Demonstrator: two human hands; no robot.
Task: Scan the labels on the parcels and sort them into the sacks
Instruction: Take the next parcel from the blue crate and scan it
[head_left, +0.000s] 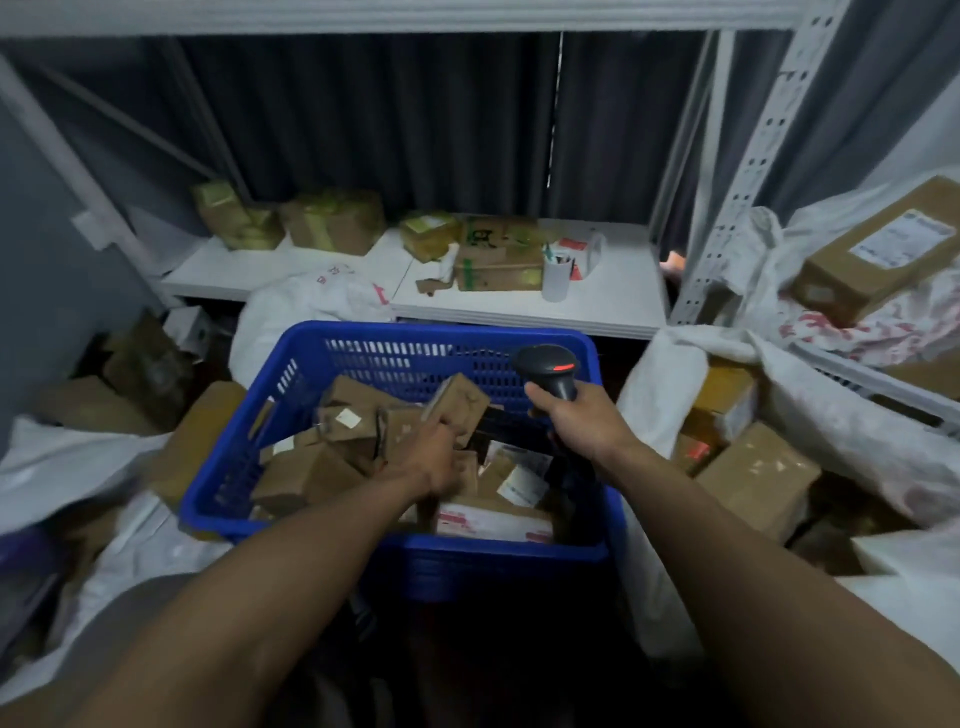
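I have a small brown parcel (460, 400) tilted up above the heap in the blue basket (363, 332) — my left hand (434, 460) grips its lower end with curled fingers, though motion blur softens the detail. Just to its right, my right hand (574, 423) is wrapped round the handle of the black scanner (548, 364), above the basket's far right corner. Beside the basket lie a white sack (665, 395) on the right — boxes inside — and another sack (62, 462) on the left. Behind is a white shelf (613, 306) carrying taped boxes.
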